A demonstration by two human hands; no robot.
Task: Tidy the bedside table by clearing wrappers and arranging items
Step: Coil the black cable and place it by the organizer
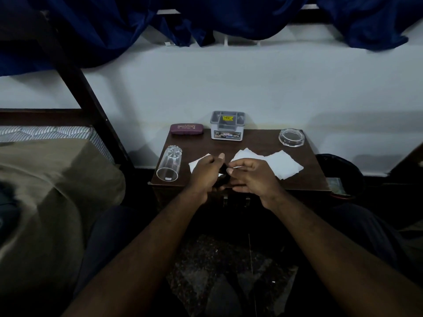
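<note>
A: Hands: our left hand (pixel 206 172) and right hand (pixel 249 175) jointly pinch a small dark item (pixel 223 173) at frame centre. Why?

B: Probably to clear it; white wrappers (pixel 281 164) lie on the bedside table (pixel 258 138) just right of centre.

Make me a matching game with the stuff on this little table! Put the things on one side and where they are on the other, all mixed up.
Things:
1. Drinking glass
2. Purple glasses case
3. Grey organizer box
4. Clear round dish

Places or states:
A. Back right corner of the table
B. Lying on its side at the left edge
C. Back middle, against the wall
D. Back left corner

Pairs: 1-B, 2-D, 3-C, 4-A
</note>
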